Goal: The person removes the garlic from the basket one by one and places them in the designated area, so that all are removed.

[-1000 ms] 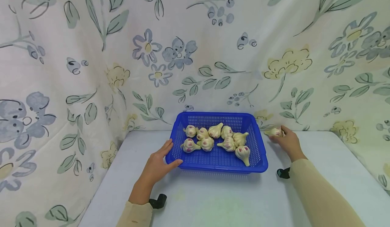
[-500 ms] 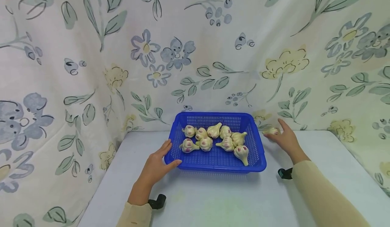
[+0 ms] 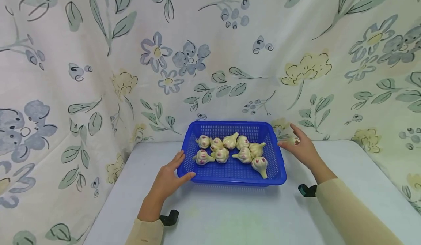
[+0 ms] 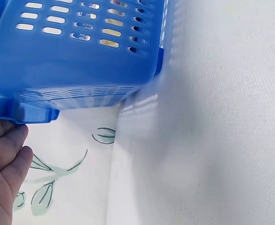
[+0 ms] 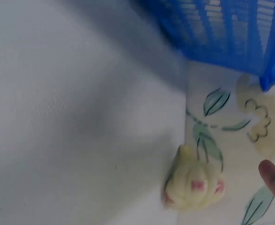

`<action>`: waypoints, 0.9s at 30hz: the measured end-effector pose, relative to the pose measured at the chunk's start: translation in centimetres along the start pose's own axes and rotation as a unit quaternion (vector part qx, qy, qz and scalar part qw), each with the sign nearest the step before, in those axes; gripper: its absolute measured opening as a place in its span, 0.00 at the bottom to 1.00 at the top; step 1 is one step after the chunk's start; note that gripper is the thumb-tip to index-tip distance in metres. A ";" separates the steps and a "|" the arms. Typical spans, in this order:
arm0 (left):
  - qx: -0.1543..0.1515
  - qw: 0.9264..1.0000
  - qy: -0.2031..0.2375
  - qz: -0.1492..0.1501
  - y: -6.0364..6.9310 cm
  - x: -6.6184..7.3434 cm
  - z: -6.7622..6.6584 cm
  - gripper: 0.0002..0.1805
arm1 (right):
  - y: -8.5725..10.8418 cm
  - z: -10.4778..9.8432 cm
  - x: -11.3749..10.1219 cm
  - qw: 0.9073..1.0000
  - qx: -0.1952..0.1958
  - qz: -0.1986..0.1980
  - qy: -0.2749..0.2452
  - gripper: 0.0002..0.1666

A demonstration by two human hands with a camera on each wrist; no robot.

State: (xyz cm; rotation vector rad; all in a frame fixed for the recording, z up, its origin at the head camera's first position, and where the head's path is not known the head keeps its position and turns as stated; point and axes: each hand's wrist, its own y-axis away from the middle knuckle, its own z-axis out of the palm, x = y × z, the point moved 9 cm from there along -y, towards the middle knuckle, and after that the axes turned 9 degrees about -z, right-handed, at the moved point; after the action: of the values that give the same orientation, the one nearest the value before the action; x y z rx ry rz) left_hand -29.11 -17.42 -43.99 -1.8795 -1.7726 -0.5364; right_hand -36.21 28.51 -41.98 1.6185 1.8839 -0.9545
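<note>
A blue slotted plastic basket [image 3: 230, 182] on the table holds several pale garlic bulbs [image 3: 243, 155] with pink marks. My left hand [image 3: 167, 179] rests at its left front corner, thumb along the near rim. In the left wrist view, the straight fingers [image 4: 16, 164] touch under the basket's rim. My right hand [image 3: 304, 151] is at the basket's right side, fingers spread and holding nothing; whether it touches the rim I cannot tell. One garlic bulb [image 5: 196, 183] lies outside the basket near the table's back edge, mostly hidden behind the right hand in the head view.
The white table [image 3: 223, 215] backs onto a floral curtain [image 3: 210, 73], which also hangs along the left side. A black wrist-worn piece [image 3: 169, 217] sits at the left wrist, and another dark piece [image 3: 307, 190] at the right.
My right hand has let go of the garlic bulb right of the basket, spread its fingers and moved left toward the basket's side. The left hand has stayed at its corner.
</note>
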 end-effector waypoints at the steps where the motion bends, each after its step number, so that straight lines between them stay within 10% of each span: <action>1: -0.001 1.000 0.000 -0.001 0.0 0.0 0.0 0.54 | 0.1 0.1 -0.6 1.000 -0.003 -0.014 -0.003 0.61; 13: 0.002 1.000 0.002 -0.001 -0.1 -0.1 -0.2 0.55 | 1.6 2.7 -6.4 0.991 -0.039 -0.117 -0.043 0.58; 27: 0.001 1.000 0.006 -0.005 -0.1 -0.3 0.0 0.56 | 2.2 6.9 -7.9 0.981 -0.090 -0.165 -0.042 0.54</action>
State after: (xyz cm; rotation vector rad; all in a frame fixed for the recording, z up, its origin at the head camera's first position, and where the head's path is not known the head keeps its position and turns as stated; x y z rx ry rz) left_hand -29.24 -17.62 -44.17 -1.8621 -1.7749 -0.5483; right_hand -33.18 18.29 -41.04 1.1669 2.1517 -0.9332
